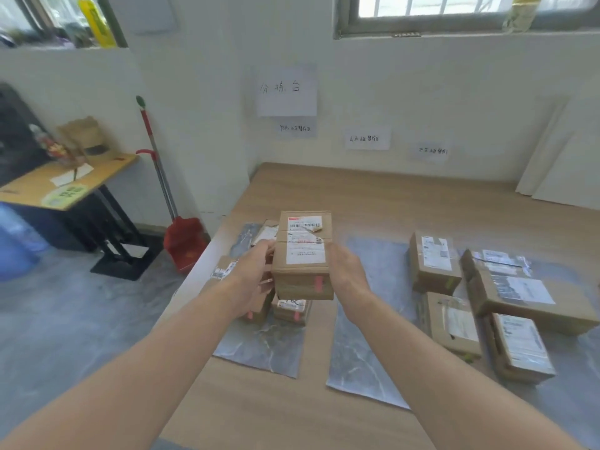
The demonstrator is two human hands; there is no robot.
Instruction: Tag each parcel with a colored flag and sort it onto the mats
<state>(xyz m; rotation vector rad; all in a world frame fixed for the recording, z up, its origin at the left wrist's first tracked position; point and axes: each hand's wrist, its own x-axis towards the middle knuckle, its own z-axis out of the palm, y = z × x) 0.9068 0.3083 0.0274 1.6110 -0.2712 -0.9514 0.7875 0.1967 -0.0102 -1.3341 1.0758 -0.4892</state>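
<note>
We look down on a broad table (pixel 406 196) with a pale wood-grain top, pushed into a corner of white walls. Off its left edge, on the grey floor, stand a smaller yellow-topped side table (pixel 65 186) and a red plastic dustpan (pixel 185 241) on a long metal handle. Three thin grey mats with a marbled sheen lie side by side on the table: the left mat (pixel 263 345), the middle mat (pixel 360 352) and the right mat (pixel 578 401). On the right mat lies a long flat carton (pixel 526 297) with three squarer cardboard boxes (pixel 453 323) close around it, all taped and labelled. Two small boxes (pixel 292 310) sit on the left mat, partly hidden by our arm and by what we hold. The held parcel (pixel 303 254), a brown corrugated block with a torn white shipping label on top, is up in the air above the left mat. Our left hand (pixel 253 271) grips its left side, fingers curled round the edge. Our right hand (pixel 349 271) presses flat on its right side, fingers together and straight. A small pink flag (pixel 319 283) is stuck on the parcel's near face.
</note>
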